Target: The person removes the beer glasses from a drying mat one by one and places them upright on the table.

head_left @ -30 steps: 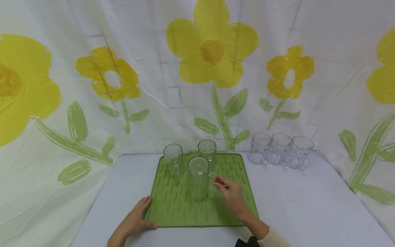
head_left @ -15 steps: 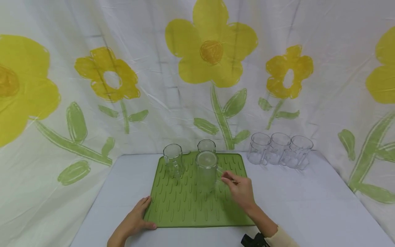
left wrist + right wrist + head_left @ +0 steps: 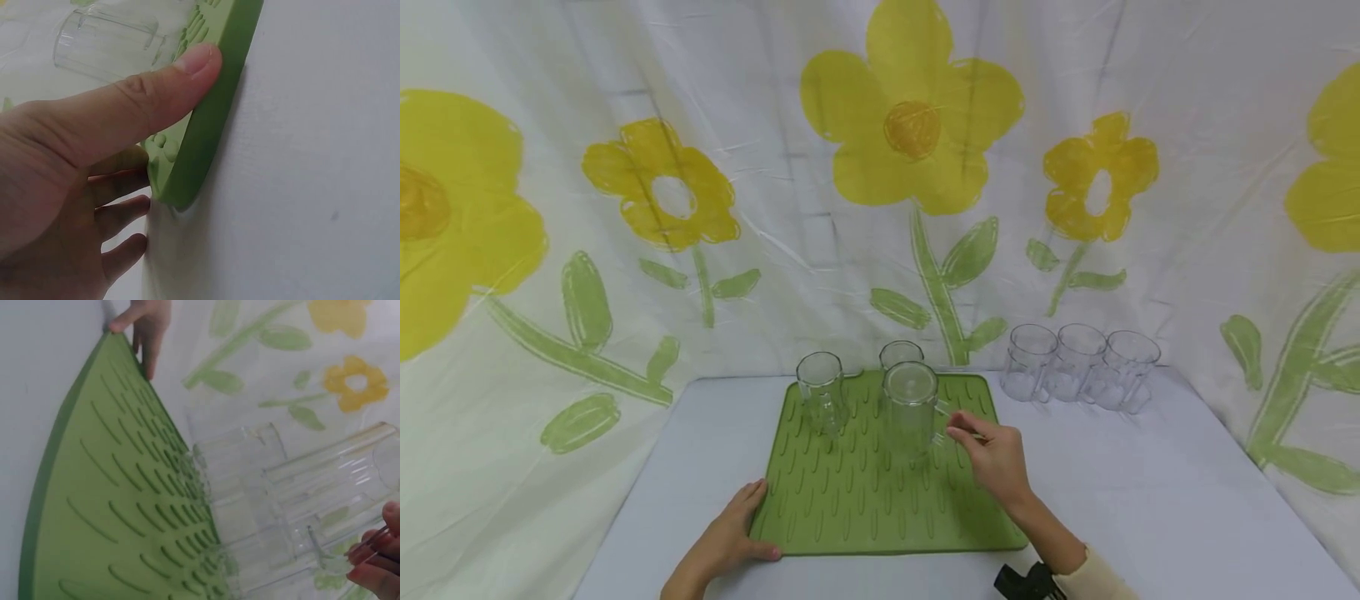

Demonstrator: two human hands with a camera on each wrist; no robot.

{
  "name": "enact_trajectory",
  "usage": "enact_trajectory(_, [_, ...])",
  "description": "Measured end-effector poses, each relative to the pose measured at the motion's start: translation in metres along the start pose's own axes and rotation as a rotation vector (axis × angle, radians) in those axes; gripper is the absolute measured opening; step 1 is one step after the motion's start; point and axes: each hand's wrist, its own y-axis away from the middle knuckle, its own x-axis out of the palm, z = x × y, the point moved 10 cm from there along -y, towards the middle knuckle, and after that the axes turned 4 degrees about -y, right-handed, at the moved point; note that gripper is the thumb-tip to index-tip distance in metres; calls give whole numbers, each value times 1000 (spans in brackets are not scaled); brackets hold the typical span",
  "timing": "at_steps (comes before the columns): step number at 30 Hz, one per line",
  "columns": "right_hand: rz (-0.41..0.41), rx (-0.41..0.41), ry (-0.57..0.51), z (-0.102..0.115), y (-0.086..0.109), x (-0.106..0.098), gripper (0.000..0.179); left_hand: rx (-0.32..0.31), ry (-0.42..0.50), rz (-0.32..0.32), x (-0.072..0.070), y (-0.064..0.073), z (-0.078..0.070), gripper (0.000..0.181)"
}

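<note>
My right hand (image 3: pixel 997 460) pinches the handle of a clear glass mug (image 3: pixel 910 417) over the green ridged mat (image 3: pixel 842 521). The mug looks upside down, its base uppermost and its handle toward the right; I cannot tell whether its lower end touches the mat. Behind it, a second glass mug (image 3: pixel 900 353) is partly hidden. Another glass mug (image 3: pixel 821 387) stands at the mat's back left. My left hand (image 3: pixel 724 533) rests at the mat's front left corner, thumb (image 3: pixel 197 65) on the front edge and fairly straight fingers along the left side.
Three more clear glass mugs, a left one (image 3: pixel 1028 362), a middle one (image 3: pixel 1077 362) and a right one (image 3: pixel 1123 371), stand close together at the table's back right. A white flowered curtain (image 3: pixel 820 275) hangs right behind the white table (image 3: pixel 1150 500).
The held mug has moved right and toward the back of the mat with my right hand, covering more of the mug behind it. My left hand has stayed in place.
</note>
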Motion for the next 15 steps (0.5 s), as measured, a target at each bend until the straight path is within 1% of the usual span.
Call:
enact_trajectory(6, [12, 0, 4, 2, -1, -2, 17, 9, 8, 0, 0, 0, -1, 115])
enact_trajectory(15, [27, 26, 22, -1, -4, -5, 14, -8, 10, -1, 0, 0, 2, 117])
